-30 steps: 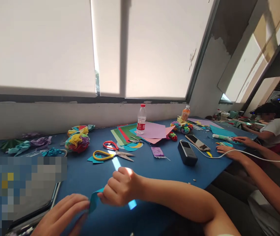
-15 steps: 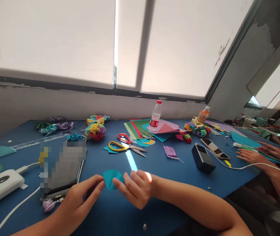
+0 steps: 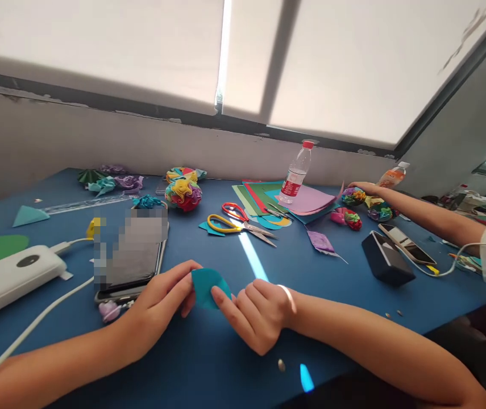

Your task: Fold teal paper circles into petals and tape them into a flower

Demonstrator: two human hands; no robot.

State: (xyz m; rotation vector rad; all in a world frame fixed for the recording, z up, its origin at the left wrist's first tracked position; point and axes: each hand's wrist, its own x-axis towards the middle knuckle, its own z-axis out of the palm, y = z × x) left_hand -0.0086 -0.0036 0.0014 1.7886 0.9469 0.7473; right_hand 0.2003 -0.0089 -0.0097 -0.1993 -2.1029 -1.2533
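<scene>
Both my hands hold a small folded piece of teal paper point(image 3: 207, 285) just above the blue table point(image 3: 208, 363). My left hand point(image 3: 160, 304) pinches its left edge with thumb and fingers. My right hand point(image 3: 253, 312) grips its right edge, fingers curled. A phone point(image 3: 134, 267) lies just left of my left hand. Yellow-handled scissors point(image 3: 232, 226) and red-handled scissors point(image 3: 243, 213) lie further back on the table.
A white power bank point(image 3: 10, 278) with cable sits at the left. Coloured paper sheets point(image 3: 298, 201), a water bottle point(image 3: 296, 173), paper flowers point(image 3: 183, 190), a black box point(image 3: 387, 258) and a second phone point(image 3: 407, 243) lie beyond. Another person's arm point(image 3: 422, 213) reaches in from the right.
The view swung left and down. My hands brought the teal paper up between them and now pinch it at both edges. The other person's arm now reaches toward the paper flowers.
</scene>
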